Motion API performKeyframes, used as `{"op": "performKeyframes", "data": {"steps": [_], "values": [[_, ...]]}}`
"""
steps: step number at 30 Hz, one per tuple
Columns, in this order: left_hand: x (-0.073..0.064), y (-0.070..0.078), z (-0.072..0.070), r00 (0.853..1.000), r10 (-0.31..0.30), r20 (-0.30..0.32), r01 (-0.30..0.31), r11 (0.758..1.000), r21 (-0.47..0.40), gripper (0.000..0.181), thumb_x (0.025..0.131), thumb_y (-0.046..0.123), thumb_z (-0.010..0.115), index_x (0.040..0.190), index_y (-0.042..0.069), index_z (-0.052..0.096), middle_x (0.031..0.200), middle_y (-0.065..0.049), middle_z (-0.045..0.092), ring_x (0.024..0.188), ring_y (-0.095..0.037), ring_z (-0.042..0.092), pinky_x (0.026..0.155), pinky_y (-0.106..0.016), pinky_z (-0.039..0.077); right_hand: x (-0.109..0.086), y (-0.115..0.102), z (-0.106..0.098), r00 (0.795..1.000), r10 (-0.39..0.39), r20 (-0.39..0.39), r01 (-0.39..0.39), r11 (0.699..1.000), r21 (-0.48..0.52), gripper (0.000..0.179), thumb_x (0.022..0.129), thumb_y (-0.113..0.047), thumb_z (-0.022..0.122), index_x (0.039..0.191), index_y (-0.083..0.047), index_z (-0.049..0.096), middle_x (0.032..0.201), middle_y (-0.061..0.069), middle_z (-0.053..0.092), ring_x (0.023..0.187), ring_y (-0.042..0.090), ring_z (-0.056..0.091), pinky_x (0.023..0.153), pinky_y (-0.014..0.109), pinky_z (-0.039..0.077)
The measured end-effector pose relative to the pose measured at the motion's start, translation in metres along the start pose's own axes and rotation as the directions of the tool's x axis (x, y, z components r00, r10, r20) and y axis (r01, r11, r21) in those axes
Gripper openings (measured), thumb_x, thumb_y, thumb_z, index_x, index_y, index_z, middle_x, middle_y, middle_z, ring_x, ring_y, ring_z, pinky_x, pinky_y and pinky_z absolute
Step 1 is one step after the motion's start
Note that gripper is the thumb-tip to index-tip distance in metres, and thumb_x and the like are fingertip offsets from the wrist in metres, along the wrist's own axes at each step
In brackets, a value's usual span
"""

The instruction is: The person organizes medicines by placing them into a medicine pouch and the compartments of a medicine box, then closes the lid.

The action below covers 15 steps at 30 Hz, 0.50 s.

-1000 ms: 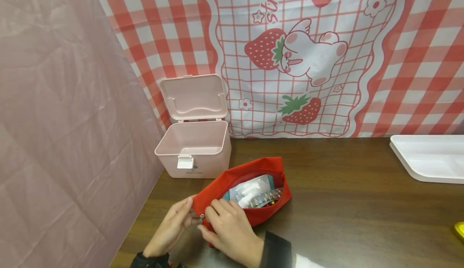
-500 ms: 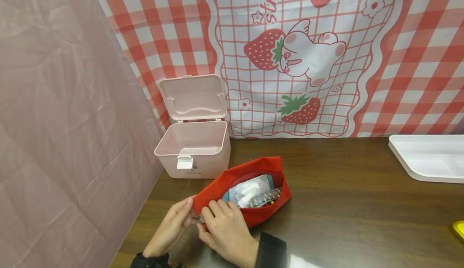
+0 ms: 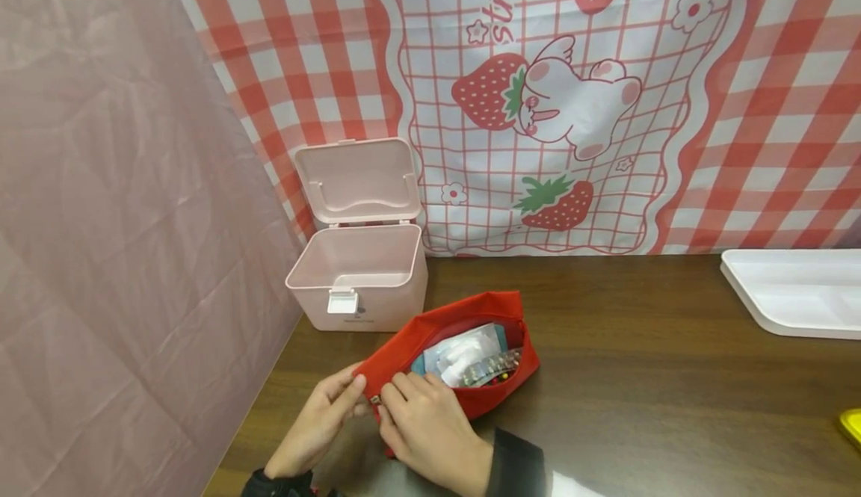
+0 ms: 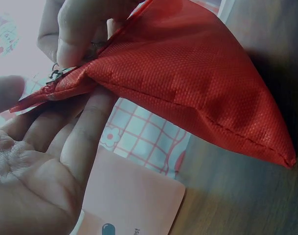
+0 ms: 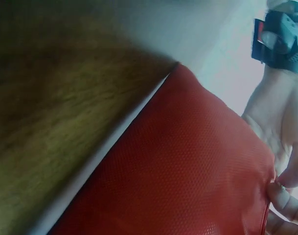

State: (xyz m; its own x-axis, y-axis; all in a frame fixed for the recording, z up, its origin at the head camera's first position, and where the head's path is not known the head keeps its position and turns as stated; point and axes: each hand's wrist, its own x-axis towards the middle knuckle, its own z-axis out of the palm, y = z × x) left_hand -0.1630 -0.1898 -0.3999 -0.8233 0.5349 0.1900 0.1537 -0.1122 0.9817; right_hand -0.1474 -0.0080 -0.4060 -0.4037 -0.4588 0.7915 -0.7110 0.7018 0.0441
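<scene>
A red zippered pouch (image 3: 484, 403) lies on the table with its mouth spread apart. Inside it show a white-and-teal packet (image 3: 436, 353), a silvery strip (image 3: 496, 366) like a blister pack, and some small colored bits. My left hand (image 3: 312, 422) pinches the pouch's left end, thumb on top and fingers underneath. Curled over the near edge, my right hand (image 3: 433, 433) grips the pouch beside the zipper slider (image 4: 55, 74). In the right wrist view, its thumb and fingers (image 5: 286, 200) meet at the pouch's zipper edge. The right hand covers part of the near side.
Behind the pouch stands a pink box (image 3: 377, 310) with its lid (image 3: 359, 179) raised. A white tray (image 3: 773, 321) lies at the far right, and a yellow object (image 3: 853, 424) shows at the right edge. A strawberry-print cloth (image 3: 471, 235) hangs behind the table.
My left thumb has shifted onto the pouch's left end. My right hand moved slightly left, then back right along the near edge. The pouch body stays in place.
</scene>
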Motion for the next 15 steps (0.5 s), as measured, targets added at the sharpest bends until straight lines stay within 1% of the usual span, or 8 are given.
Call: {"op": "performKeyframes", "data": {"steps": [3,7,10,15], "values": [[0.001,-0.002,0.000,1.000,0.015,0.003,-0.015,1.000,0.017,0.039,0.099,0.007,0.034,0.126,-0.021,0.031,0.112,0.005,0.062,0.095,-0.009,0.061,0.081,-0.025,0.051,0.000,0.003,-0.003,1.000,0.031,0.000,-0.031,0.998,0.053,0.012,0.079,-0.021,0.063,0.074,-0.019,0.052,0.067,-0.008,0.048,0.061,0.010,0.050,0.055,0.021,0.033],[0.001,-0.004,0.000,0.998,0.044,0.034,-0.044,0.999,0.004,0.037,0.099,0.004,0.031,0.124,-0.023,0.032,0.111,0.004,0.063,0.095,-0.008,0.061,0.080,-0.025,0.051,-0.001,0.005,-0.005,0.997,0.074,0.016,-0.075,0.991,0.111,0.014,0.082,-0.021,0.062,0.074,-0.019,0.051,0.066,-0.009,0.047,0.061,0.008,0.051,0.055,0.021,0.034],[0.001,-0.004,0.000,0.997,0.052,0.053,-0.053,0.998,0.015,0.037,0.099,0.004,0.030,0.124,-0.023,0.032,0.112,0.004,0.063,0.096,-0.009,0.062,0.081,-0.025,0.051,-0.001,0.007,-0.008,0.993,0.114,0.041,-0.119,0.982,0.147,0.015,0.083,-0.022,0.063,0.074,-0.019,0.051,0.065,-0.010,0.047,0.062,0.007,0.051,0.056,0.021,0.035],[0.000,-0.002,0.002,0.994,0.077,0.074,-0.083,0.993,0.084,0.035,0.099,0.001,0.029,0.124,-0.022,0.035,0.111,0.004,0.064,0.096,-0.010,0.062,0.081,-0.027,0.052,-0.001,0.009,-0.014,0.985,0.158,0.072,-0.170,0.966,0.194,0.016,0.081,-0.021,0.065,0.072,-0.019,0.051,0.064,-0.012,0.045,0.060,0.004,0.048,0.055,0.020,0.035]]}}
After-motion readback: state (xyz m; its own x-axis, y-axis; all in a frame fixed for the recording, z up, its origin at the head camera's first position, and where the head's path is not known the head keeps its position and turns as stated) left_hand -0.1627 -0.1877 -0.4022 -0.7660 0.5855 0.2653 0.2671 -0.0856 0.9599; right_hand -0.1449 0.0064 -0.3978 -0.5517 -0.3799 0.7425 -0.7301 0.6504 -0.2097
